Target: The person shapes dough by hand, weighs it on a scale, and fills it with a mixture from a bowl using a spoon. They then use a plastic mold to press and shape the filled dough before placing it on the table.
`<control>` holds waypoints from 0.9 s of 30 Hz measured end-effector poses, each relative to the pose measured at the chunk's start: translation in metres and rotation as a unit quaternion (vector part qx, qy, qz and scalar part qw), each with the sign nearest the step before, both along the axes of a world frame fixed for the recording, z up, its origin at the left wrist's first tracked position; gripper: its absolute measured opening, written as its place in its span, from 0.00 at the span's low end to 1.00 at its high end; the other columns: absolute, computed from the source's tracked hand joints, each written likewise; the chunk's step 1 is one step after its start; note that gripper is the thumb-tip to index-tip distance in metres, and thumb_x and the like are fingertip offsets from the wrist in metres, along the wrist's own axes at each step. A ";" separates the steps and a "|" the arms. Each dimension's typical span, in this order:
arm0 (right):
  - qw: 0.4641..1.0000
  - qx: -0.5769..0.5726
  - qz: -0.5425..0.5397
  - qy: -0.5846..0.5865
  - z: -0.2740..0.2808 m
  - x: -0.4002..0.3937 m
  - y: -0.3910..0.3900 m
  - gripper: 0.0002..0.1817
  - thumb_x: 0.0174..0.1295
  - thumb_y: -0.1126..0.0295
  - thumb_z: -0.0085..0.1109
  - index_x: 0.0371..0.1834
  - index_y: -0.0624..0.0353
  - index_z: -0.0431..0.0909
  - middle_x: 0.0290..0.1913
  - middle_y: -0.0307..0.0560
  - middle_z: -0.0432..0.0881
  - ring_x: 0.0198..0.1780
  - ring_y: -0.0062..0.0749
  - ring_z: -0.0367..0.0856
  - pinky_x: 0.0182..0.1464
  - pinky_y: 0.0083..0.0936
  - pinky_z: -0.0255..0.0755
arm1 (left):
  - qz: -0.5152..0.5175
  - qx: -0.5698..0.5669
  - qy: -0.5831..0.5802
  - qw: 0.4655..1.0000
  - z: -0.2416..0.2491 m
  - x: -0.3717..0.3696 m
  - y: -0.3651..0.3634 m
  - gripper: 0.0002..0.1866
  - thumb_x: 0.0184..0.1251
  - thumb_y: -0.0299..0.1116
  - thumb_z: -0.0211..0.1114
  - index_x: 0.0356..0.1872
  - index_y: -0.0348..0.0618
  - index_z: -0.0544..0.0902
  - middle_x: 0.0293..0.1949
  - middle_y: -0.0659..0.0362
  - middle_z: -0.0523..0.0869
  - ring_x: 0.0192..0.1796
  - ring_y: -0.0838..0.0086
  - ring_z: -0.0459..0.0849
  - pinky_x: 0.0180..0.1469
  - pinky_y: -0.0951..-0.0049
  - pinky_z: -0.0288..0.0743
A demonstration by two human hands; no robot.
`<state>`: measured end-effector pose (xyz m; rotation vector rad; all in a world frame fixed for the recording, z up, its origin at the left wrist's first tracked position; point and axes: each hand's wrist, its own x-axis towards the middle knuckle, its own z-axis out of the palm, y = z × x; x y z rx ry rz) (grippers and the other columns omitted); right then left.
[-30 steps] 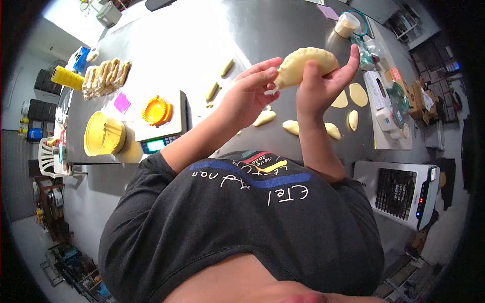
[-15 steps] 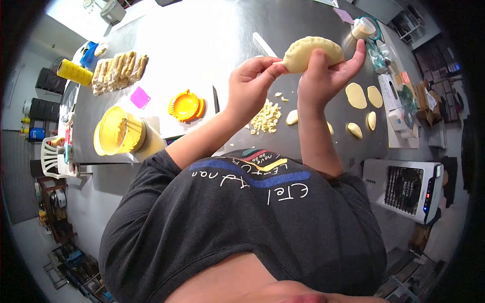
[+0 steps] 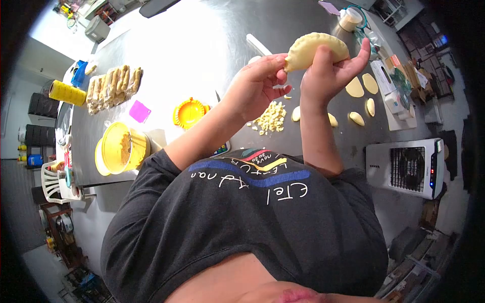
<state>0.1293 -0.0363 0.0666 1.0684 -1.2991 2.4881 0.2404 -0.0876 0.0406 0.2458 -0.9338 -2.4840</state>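
Observation:
A half-moon empanada (image 3: 308, 50) of pale raw dough, its curved edge crimped, is raised above the metal table. My right hand (image 3: 328, 76) grips it, thumb across the near face and fingers behind, with one finger sticking out. At the empanada's left corner, the thumb and forefinger of my left hand (image 3: 260, 83) pinch the edge, while the other fingers are loosely curled. Below the hands lies a heap of small chopped pale pieces (image 3: 272, 118). Flat dough rounds (image 3: 354, 88) and several small dough pieces (image 3: 356, 118) rest to the right.
An orange dumpling mould (image 3: 190, 113) and a purple scraper (image 3: 139, 111) are on the left. Near them stand a yellow tub (image 3: 121, 149) of filling, wrapped rolls (image 3: 115, 87) and a yellow film roll (image 3: 67, 93). A white cup (image 3: 350, 20) stands at the far right.
The view has shifted slightly. My left fingers have shifted their pinch at the empanada's left corner, and a small pulled tip of dough there no longer shows. My right hand keeps its hold.

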 end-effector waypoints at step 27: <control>0.997 -0.025 -0.059 0.041 0.006 -0.005 -0.016 0.38 0.53 0.78 0.50 0.67 0.59 0.44 0.47 0.53 0.70 0.40 0.29 0.75 0.43 0.24 0.75 | 0.188 -0.144 0.036 0.971 0.001 -0.018 -0.002 0.09 0.63 0.27 0.62 0.43 0.35 0.80 0.39 0.55 0.84 0.41 0.77 0.78 0.48 0.78 0.68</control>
